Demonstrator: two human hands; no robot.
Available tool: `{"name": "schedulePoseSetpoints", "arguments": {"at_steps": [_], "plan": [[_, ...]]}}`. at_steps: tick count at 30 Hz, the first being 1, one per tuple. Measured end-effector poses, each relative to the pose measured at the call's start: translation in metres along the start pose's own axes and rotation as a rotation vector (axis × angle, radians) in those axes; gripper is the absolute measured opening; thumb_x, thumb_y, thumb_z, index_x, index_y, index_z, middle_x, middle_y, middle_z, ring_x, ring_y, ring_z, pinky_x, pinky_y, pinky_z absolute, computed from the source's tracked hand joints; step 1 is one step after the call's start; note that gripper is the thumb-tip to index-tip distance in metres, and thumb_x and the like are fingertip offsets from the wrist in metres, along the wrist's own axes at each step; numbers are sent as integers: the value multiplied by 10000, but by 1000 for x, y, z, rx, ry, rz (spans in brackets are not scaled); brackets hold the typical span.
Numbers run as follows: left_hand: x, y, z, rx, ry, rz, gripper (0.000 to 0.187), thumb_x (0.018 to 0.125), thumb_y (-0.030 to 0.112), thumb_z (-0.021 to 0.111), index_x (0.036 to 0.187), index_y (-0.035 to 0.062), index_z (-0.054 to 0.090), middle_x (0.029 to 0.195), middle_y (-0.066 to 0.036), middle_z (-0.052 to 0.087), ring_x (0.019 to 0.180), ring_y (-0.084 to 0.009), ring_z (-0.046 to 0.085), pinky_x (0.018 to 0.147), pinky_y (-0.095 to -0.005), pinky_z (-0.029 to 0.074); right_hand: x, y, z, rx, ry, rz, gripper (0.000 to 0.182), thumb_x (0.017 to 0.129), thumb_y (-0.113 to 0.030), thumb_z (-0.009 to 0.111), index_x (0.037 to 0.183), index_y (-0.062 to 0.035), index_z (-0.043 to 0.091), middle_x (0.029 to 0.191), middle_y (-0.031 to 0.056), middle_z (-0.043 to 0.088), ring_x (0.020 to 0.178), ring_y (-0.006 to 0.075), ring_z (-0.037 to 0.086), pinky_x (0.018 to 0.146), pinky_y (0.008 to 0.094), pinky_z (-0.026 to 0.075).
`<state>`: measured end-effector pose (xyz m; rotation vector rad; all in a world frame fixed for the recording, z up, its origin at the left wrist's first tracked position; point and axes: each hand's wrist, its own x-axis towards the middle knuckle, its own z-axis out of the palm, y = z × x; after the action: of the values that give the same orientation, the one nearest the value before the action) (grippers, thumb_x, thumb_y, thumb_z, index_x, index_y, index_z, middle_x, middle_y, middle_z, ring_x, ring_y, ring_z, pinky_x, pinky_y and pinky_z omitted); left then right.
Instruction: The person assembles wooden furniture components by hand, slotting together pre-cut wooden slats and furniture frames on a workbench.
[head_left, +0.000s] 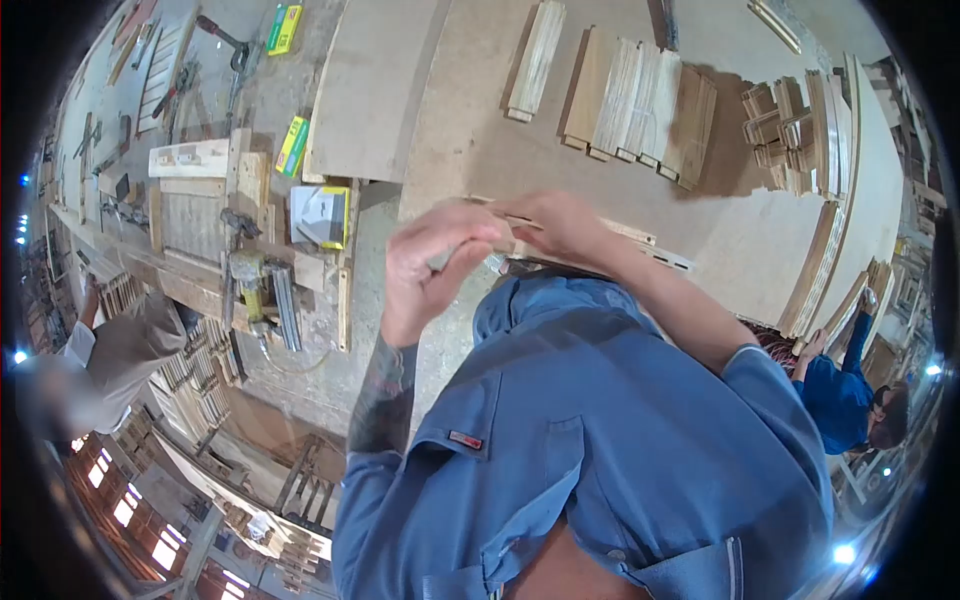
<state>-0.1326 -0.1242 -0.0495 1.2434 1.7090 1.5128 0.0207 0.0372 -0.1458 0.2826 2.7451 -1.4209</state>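
Observation:
My left hand [437, 255] is closed, its thumb and fingertips pinched on the end of a narrow wooden strip near the table's front edge. My right hand [552, 222] curls over the same strip, its fingertips close to those of my left. Most of the held piece is hidden by the fingers. Beyond my right forearm, the ends of wooden strips [672, 258] stick out, one of them with dark slots. Both hands are just in front of my blue work shirt [600, 400].
On the worktable [450, 140] lie a row of wooden slats [630, 100], a single slat bundle [537, 60] and stacked notched pieces [785, 130]. Leftward, a bench holds a nail gun [250, 285] and a yellow-and-white box [320, 215]. People stand on both sides.

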Motion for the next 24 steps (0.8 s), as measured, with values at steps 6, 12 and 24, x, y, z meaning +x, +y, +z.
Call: {"name": "schedulePoseSetpoints", "arguments": {"at_steps": [6,12,24], "plan": [[36,62,8,100,342,123,233,925,138,634,1087,-17,697,1085,-160,695,1005,-271,662,911,-361,505,138,101,-18,-506,739,683,637,877,-341,630,1356,40,450,1210,205,608,1121,402,586,1031,485,379],[70,69,43,-123,20,162,419,1033,312,473,1173,-39,653,1153,-148,657,1074,-222,617,953,-343,474,149,101,11,-339,668,735,528,884,-354,638,1280,-19,539,1194,173,633,1087,365,612,905,480,484],[69,75,51,45,77,-9,485,1020,396,501,1243,-19,615,1136,-195,682,1050,-255,645,920,-332,471,-23,29,24,627,508,148,271,913,-138,685,1110,48,675,956,84,734,852,122,672,718,295,550]]}}
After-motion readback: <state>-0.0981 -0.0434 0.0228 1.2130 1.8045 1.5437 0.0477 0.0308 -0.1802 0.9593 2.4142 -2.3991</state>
